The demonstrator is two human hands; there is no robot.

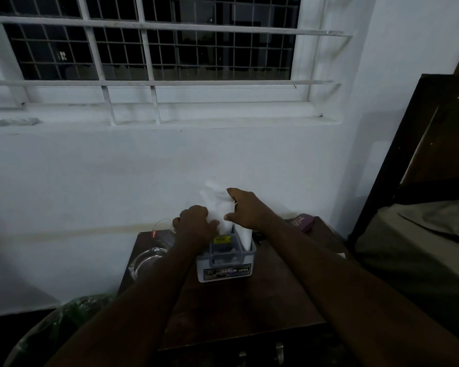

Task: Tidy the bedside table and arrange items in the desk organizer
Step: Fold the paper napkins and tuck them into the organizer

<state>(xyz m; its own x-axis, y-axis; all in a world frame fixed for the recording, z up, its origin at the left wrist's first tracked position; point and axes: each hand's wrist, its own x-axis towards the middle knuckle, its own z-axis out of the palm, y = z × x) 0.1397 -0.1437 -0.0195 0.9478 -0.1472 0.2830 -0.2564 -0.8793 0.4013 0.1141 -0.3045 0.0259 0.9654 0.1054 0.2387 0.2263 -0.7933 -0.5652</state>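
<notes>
Left of the organizer (226, 263), a green plastic bag (64, 313) bulges up beside the bedside table (249, 308), its lower part cut off by the frame edge. On the table's left side sits a clear glass dish (146, 260), and behind it a thin wire-like loop (161, 223) with a small red tag that is too blurred to read.

The left hand (194, 225) reaches in just left of the organizer, fingers curled and pinching the lower edge of a white sheet of paper (217, 205). The paper is pale, soft-looking and crumpled at the top, standing upright with its bottom end down inside the organizer's rear compartment; it nearly melts into the white wall behind, so its outline is hard to follow.

The organizer itself is a small grey plastic box with dividers, set on the middle of the dark wooden table. Its front label reads "OPEL"; a yellow tag inside carries print I cannot make out, and the dark things in its front slots stay unclear.

The right hand (245, 207) clamps the paper from the right, thumb on top.

Right of the organizer, at the table's back corner, lies a maroon pouch (301, 222) with illegible lettering. Farther right is a dark bed frame (398, 160).
</notes>
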